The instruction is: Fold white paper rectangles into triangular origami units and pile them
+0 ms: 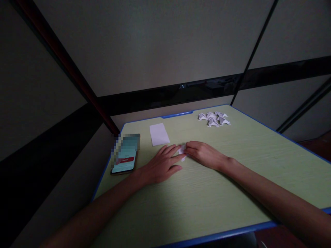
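A small folded piece of white paper [181, 150] lies on the table between my two hands, mostly covered by fingers. My left hand [165, 163] rests flat with its fingers stretched out, the fingertips touching the paper's left side. Against the paper's right side, my right hand [200, 152] has its fingers bent together and closed on the edge. Beyond my left hand lies a flat stack or sheet of white paper [159, 134]. Several folded white paper figures [213, 121], shaped like origami frogs, sit in a group toward the far right of the table.
A phone [125, 155] with a lit screen lies at the table's left side, close to my left forearm. The pale green table [232, 203] has a blue edge. Behind it stands a grey panelled wall [165, 44] with a glossy black band.
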{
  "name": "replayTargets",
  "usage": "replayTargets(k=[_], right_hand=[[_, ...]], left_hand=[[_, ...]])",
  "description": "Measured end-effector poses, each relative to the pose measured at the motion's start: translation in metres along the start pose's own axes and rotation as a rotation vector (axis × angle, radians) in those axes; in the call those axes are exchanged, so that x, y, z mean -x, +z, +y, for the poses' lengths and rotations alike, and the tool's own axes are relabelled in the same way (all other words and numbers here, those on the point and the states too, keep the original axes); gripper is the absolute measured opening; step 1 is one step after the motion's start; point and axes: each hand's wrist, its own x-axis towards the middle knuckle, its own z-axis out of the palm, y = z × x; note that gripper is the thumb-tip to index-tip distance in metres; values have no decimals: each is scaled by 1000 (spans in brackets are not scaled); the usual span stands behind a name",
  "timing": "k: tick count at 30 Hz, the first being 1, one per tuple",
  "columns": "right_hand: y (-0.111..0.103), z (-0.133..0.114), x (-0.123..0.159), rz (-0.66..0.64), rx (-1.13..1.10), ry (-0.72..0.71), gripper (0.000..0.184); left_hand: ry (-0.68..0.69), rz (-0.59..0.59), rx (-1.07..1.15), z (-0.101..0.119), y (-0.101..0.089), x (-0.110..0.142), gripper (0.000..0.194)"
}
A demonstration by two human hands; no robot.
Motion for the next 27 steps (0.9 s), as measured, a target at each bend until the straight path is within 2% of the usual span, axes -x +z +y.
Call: replayTargets(k=[4,8,11,18,22,27], right_hand=[[-2,4,7,95,-284,103,21],[-3,5,9,133,-375,144,18],[-2,5,7,108,-289,93,19],[-1,7,3,9,88,-123,24],[-4,8,1,-25,156,-208,23],[-6,9,0,-53,169,-237,23]], left_hand=[[14,-13,19,-1,-2,1,46],[25,-9,30,-2,-2,0,47],[19,-13,23,-1,-2,0,46],[13,-18,-9,-2,-2,0,45],[27,-37,-13,-3,-4,0,46],[57,-84,2,-2,-7,1,48]])
